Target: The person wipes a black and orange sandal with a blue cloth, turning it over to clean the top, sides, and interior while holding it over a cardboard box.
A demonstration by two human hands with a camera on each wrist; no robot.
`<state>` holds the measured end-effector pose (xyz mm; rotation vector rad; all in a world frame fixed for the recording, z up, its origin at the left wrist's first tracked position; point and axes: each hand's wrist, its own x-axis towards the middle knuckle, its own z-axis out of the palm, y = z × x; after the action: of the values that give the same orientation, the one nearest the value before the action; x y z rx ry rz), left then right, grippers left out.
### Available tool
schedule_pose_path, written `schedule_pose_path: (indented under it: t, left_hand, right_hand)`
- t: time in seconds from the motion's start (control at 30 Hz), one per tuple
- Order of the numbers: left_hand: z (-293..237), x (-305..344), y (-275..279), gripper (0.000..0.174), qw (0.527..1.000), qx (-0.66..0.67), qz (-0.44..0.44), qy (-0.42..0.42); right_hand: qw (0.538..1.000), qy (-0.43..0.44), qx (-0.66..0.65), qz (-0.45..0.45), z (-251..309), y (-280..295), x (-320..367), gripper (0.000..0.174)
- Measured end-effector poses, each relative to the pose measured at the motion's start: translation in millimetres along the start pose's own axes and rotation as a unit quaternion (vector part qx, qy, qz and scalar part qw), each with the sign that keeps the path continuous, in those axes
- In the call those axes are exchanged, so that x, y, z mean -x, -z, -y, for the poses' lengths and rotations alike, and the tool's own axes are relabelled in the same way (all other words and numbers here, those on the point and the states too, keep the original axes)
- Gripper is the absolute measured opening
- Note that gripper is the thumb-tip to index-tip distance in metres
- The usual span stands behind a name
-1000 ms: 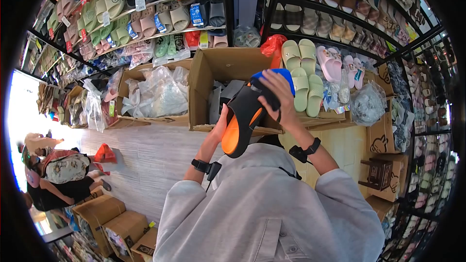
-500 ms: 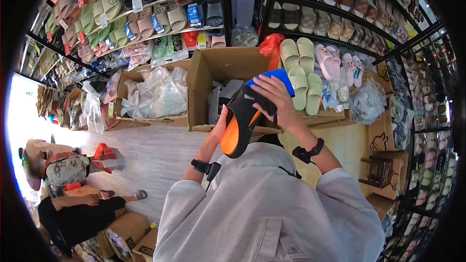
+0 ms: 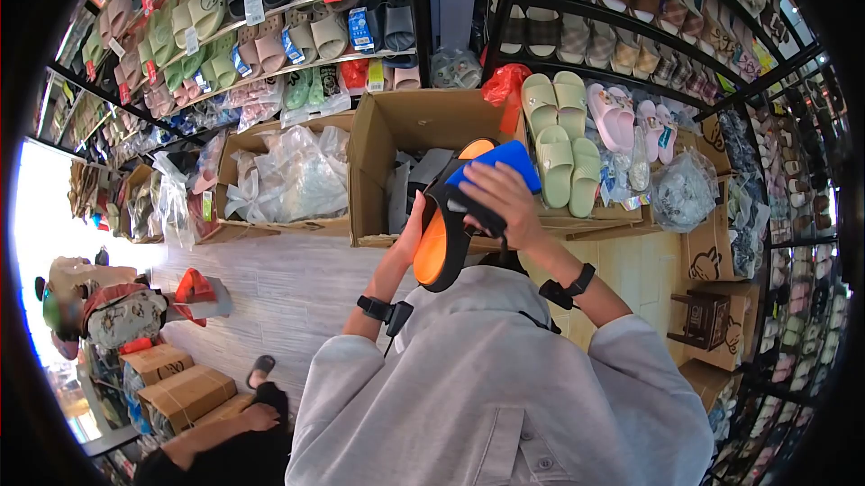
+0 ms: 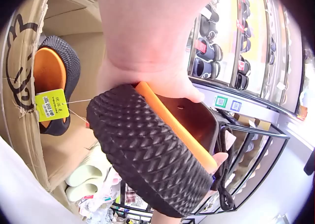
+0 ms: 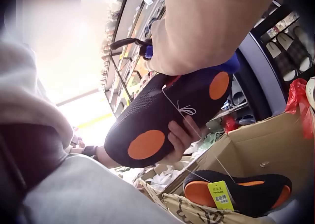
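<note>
My left hand (image 3: pixel 408 232) grips one side of a black slipper (image 3: pixel 458 247) with an orange footbed; in the right wrist view its fingers (image 5: pixel 181 136) curl against the sole (image 5: pixel 130 120), which has orange patches. Over the slipper's upper end, my right hand (image 3: pixel 506 202) holds a flat blue item (image 3: pixel 505 160), a black strap beside it. What the blue item is, I cannot tell. A matching slipper (image 5: pixel 236 187) hangs by a thin string at the open box, a yellow-green tag (image 5: pixel 220 196) on it. The left wrist view shows the held slipper's textured black side (image 4: pixel 147 150).
Behind my hands stands an open cardboard box (image 3: pixel 368 171); a box of plastic-wrapped goods (image 3: pixel 302 171) is left of it. Light green slippers (image 3: pixel 556 157) and pink ones (image 3: pixel 613 117) lie to the right. Slipper shelves (image 3: pixel 315 58) rise behind. Another person's arm and leg (image 3: pixel 221 432) show at lower left.
My right hand and the blue item have shifted slightly down and left. An orange slipper end now shows above them. At lower left, the other person has moved toward the bottom edge.
</note>
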<state>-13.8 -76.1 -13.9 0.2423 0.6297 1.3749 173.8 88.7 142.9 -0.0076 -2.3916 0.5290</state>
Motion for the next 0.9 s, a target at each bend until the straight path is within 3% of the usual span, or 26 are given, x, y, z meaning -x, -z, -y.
schedule_pose_path:
  t: [0.13, 0.23, 0.37, 0.47, 0.6, 0.7, 0.87, 0.9]
  left_hand:
    - [-1, 8, -24, 0.096, 0.995, 0.007, -0.1, -0.009]
    - [-3, 4, -19, 0.095, 0.994, 0.015, -0.107, -0.008]
    - [-8, 2, -21, 0.097, 0.993, 0.024, -0.11, -0.026]
    - [-8, 1, -8, 0.099, 0.995, 0.042, -0.083, -0.018]
    - [-10, 6, -23, 0.097, 0.991, 0.058, -0.117, -0.009]
    - [-9, 5, -20, 0.097, 0.991, 0.064, -0.117, -0.01]
    - [-18, 1, -16, 0.096, 0.991, 0.062, -0.118, -0.03]
    - [-19, 2, -16, 0.096, 0.991, 0.055, -0.123, -0.024]
  right_hand:
    - [0.988, -0.129, 0.005, -0.087, -19, -4, -8, 0.054]
    - [0.989, -0.118, 0.045, -0.08, -6, -8, -15, 0.055]
    - [1.0, 0.002, 0.029, -0.007, 0, -20, -6, 0.059]
    - [1.0, -0.005, 0.012, 0.011, -21, -13, -8, 0.056]
    - [0.973, -0.194, -0.051, -0.113, -35, -19, -19, 0.052]
    - [0.98, -0.177, 0.003, -0.095, -21, -21, -19, 0.053]
    - [1.0, 0.018, 0.015, 0.013, -19, -26, -5, 0.057]
    - [1.0, -0.009, 0.008, 0.001, -23, -23, -5, 0.055]
